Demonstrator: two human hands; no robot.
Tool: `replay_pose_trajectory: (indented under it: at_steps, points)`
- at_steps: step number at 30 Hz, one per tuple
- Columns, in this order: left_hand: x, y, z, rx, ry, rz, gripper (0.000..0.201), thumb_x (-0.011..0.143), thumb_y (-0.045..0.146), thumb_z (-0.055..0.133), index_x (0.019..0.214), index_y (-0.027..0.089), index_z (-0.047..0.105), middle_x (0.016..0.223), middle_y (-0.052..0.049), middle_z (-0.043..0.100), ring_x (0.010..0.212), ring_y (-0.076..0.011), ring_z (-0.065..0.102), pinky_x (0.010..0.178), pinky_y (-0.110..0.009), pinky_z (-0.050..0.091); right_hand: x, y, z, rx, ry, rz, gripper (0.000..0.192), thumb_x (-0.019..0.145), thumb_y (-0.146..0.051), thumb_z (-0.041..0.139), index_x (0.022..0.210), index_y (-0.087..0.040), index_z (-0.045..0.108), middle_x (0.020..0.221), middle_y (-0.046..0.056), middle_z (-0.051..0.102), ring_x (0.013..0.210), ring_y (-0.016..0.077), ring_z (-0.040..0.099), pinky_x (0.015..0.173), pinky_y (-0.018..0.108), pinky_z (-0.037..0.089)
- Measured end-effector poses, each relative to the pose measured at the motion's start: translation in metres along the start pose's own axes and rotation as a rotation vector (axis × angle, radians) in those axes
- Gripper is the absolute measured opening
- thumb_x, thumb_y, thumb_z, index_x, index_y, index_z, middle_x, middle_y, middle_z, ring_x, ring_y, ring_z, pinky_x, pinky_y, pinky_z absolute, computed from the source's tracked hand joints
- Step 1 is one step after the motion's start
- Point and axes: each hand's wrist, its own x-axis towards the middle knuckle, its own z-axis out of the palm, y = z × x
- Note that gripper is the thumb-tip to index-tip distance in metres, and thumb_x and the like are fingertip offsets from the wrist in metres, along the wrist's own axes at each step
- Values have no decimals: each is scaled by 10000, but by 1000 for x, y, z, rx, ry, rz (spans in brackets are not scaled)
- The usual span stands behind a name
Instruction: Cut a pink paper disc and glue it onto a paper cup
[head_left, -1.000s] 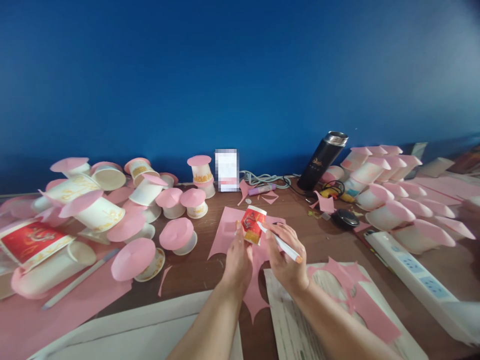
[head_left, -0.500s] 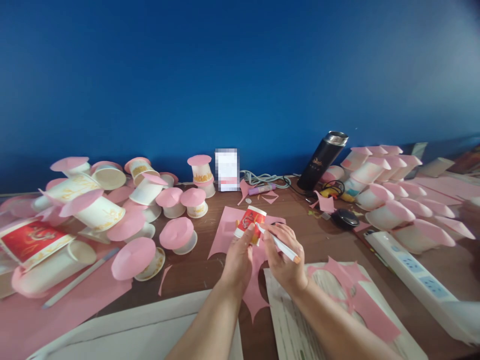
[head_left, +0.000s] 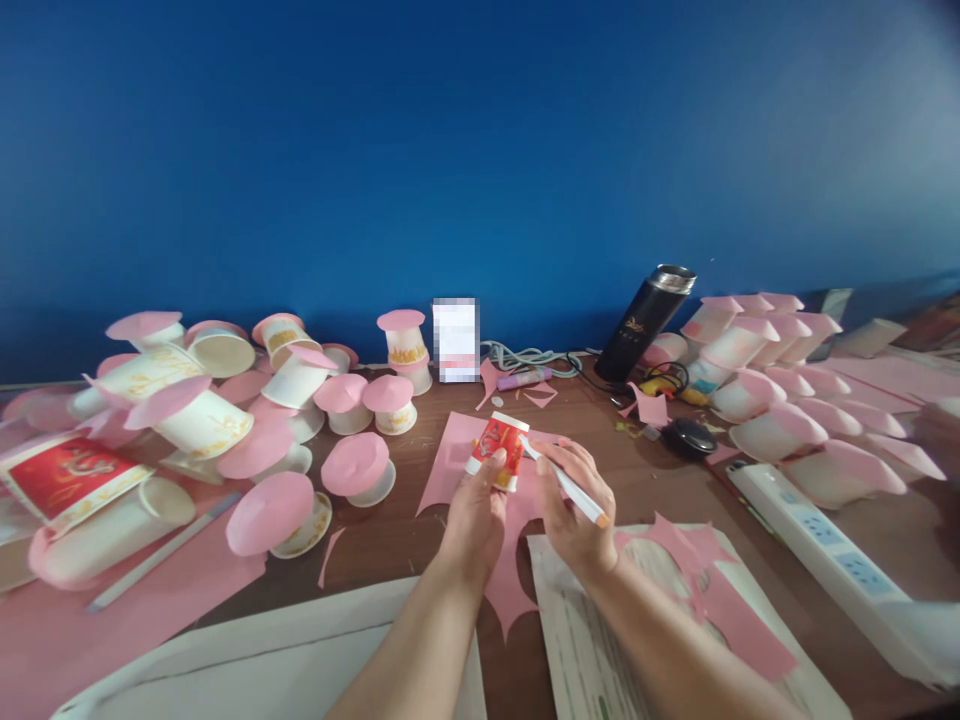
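The big brown desk (head_left: 390,540) is full of white cups with pink paper tops (head_left: 187,420) on the left and more (head_left: 780,400) on the right. A black flask (head_left: 645,320) stands at the back by the blue wall (head_left: 480,150). It has a small gold mark, too small to read. A white card (head_left: 455,340) at the back is blurred, so no words show. A long white power strip (head_left: 825,550) lies on the right. A big cup (head_left: 64,475) lying far left has a red label with a gold picture.

In the middle lies pink paper (head_left: 457,455). Over it, the left hand (head_left: 472,515) has its grip closed around a small cup (head_left: 498,451) with a red label. The label has a swirly picture, but no words can be read. The cup is upside down, just above the pink paper. The right hand (head_left: 574,505) has its grip closed on a white pen (head_left: 566,485) with an orange end. The pen's other end touches the cup's right side.

Half a second ago the cup sat a bit more to the right. Now it has tipped a little to the left, and the left thumb lies across its front. The pen has stayed against the cup.
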Motion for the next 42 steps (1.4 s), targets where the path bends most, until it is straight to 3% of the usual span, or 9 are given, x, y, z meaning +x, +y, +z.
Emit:
replay_pose_trajectory:
  at_steps: [25,42]
  points:
    - [1,-3,-1,30,7,-8,283,738,195,732,1006,126,670,1063,-105,707,1116,-238,615,1063,-370,374,1,4,2,-40,-6,-2,246,866,-106,545,1079,-196,630,957,68,737,875,210,678,894,428,497]
    - [-1,1,3,-23,62,-24,300,774,158,689,1068,128,632,1060,-99,700,1124,-213,610,1075,-353,370,1,4,1,-54,5,-3,224,867,-112,534,1047,-195,636,938,73,741,869,213,692,886,431,511]
